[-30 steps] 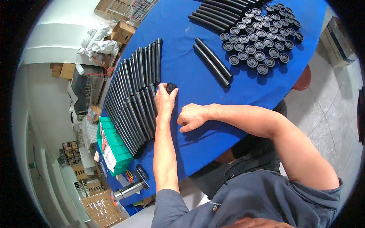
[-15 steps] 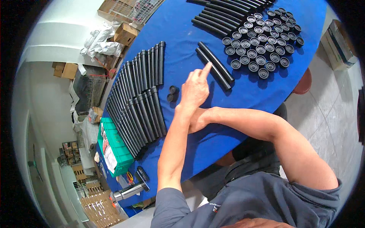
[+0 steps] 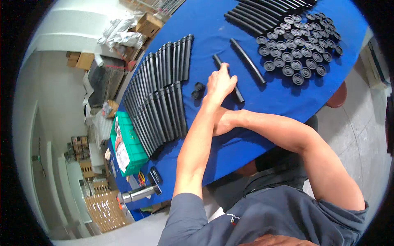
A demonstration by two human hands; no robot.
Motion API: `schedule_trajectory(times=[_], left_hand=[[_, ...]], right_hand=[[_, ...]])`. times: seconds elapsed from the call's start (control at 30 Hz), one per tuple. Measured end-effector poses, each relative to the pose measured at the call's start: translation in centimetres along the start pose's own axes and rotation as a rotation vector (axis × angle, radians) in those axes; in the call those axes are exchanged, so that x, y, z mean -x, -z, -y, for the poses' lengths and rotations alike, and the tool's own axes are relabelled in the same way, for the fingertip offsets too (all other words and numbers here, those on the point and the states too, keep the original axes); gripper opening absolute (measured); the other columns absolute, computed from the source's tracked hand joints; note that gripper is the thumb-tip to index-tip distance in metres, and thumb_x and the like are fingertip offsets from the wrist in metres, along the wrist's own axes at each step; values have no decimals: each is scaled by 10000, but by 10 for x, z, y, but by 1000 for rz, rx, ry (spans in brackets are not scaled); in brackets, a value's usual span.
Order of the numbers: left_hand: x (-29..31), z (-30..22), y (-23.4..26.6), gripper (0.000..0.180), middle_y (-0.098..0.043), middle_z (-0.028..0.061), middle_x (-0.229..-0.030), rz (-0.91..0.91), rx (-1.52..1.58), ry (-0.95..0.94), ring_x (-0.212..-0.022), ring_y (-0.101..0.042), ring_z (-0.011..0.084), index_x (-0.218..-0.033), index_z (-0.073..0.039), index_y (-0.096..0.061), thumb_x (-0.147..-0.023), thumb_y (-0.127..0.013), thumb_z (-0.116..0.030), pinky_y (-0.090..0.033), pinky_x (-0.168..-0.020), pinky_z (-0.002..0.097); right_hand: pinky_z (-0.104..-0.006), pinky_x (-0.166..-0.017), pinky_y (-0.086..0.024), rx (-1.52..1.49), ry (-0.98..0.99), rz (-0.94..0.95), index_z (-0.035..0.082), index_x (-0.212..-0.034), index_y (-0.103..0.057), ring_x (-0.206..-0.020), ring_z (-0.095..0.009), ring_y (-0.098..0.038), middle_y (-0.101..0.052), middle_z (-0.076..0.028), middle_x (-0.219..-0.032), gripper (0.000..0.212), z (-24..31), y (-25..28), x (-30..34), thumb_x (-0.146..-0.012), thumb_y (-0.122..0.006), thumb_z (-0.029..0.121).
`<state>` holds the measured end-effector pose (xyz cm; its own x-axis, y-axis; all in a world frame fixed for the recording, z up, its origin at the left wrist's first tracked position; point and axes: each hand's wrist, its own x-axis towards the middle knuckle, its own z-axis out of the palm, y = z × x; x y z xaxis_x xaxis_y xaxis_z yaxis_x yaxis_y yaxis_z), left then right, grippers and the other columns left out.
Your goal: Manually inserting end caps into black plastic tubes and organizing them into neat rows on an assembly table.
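Observation:
My left hand (image 3: 221, 85) lies over a black tube (image 3: 237, 94) on the blue cloth, its fingers curled about the tube's middle. A second black tube (image 3: 248, 61) rests a little to the right, apart from the first. My right hand (image 3: 223, 122) is low beside my left forearm, near the table's front edge; the forearm hides its fingers. Just left of my left hand, two small round black caps (image 3: 197, 91) sit on the cloth.
Capped black tubes (image 3: 158, 98) lie in two rows on the left, beside a green crate (image 3: 135, 145). Many round black caps (image 3: 299, 53) stand at the right, with bare tubes (image 3: 250, 20) behind them. A metal-and-black tool (image 3: 141, 192) is at the near left edge of the blue table (image 3: 213, 160).
The two middle tubes lay side by side; now a wider gap parts them. My left hand has gone from a pointing finger to a grip on the left tube. The whole view has shifted slightly.

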<state>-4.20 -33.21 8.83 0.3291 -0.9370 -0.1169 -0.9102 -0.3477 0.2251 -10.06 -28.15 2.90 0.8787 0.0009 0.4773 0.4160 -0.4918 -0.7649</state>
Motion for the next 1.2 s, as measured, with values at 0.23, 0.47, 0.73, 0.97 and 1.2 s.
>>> schedule_trajectory(times=[0.23, 0.47, 0.73, 0.97, 1.2], left_hand=[[42, 7, 34, 328, -683, 137, -726, -417, 234, 18, -641, -668, 257, -1132, -101, -679, -839, -609, -229, -513, -632, 381], [184, 33, 53, 299, -584, 9, -566, -599, 420, 184, -538, -568, 56, -1150, -16, -618, -946, -635, -233, -421, -503, 235], [262, 87, -1, 491, -724, 136, -828, -435, 583, 535, -633, -666, 130, -1207, 57, -560, -957, -600, -364, -510, -555, 244], [265, 101, -10, 534, -720, 147, -791, -281, 405, 585, -615, -666, 139, -1221, 81, -564, -944, -612, -374, -513, -555, 278], [264, 87, -3, 519, -662, 104, -704, -301, 204, 529, -620, -629, 167, -1229, 41, -579, -874, -711, -315, -479, -590, 327]], right_hand=[[-448, -713, -501, -23, -35, -89, -3, -861, -652, -811, -377, -649, -672, -207, -822, 267, 2, -2, 6, -784, -666, 252], [-426, -609, -458, -103, -276, 270, 11, -858, -672, -571, -257, -574, -560, -155, -603, 289, 19, 15, 13, -757, -696, 281], [-248, -530, -510, -797, -384, 296, 69, -1353, -525, -634, -92, -590, -653, -29, -852, 575, 33, 8, 0, -826, -737, 155], [-262, -540, -507, -632, -390, 285, -11, -1199, -588, -624, -111, -603, -658, -54, -812, 399, 26, 6, 4, -836, -693, 116], [-272, -578, -522, -572, -381, 294, -4, -1230, -571, -674, -125, -634, -669, -66, -832, 395, 25, 5, 8, -855, -661, 84]])
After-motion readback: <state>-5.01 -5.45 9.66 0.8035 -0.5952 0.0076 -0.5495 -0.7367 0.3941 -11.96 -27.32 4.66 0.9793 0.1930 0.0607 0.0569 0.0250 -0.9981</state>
